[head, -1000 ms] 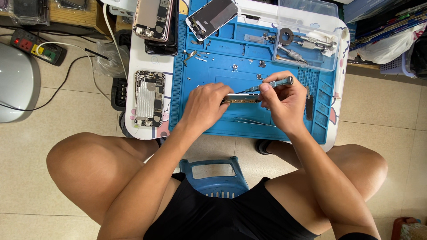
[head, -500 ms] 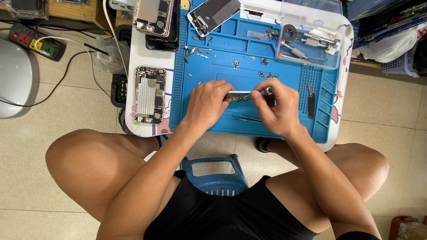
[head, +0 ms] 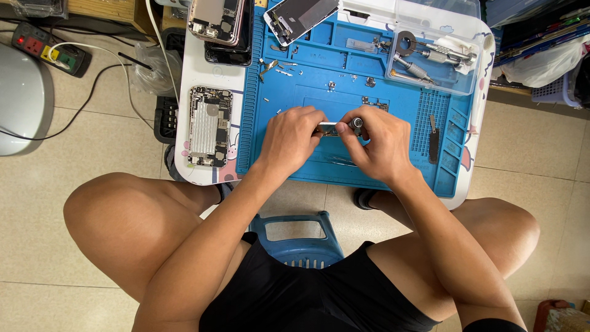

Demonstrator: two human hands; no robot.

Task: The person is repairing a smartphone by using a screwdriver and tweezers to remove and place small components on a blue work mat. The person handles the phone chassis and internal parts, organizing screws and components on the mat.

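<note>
— What is different from a second ago?

— The right hand [head: 375, 144] has turned the screwdriver [head: 355, 123]. Earlier the tool lay nearly flat, its handle pointing off to the right; now it stands close to upright, so only its round end cap shows from above, with the fingers pinched around the shaft.

— And the other hand?

— The left hand [head: 294, 136] has barely shifted. It is closed on a small metal part [head: 327, 128], pinning it on the blue work mat [head: 344, 86] right beside the screwdriver tip. The two hands touch over it.

— So what does that suggest?

— I'd judge the driver is now seated on a screw in that part, rather than just being carried toward it. The screw itself is hidden under the fingers.

— Anything else nearby?

— An opened phone body [head: 208, 126] lies on the white table [head: 190, 74] to the left, a detached screen [head: 301, 17] sits at the mat's top edge, and a clear tray of tools [head: 430, 58] rests at upper right. None of these has moved.
</note>
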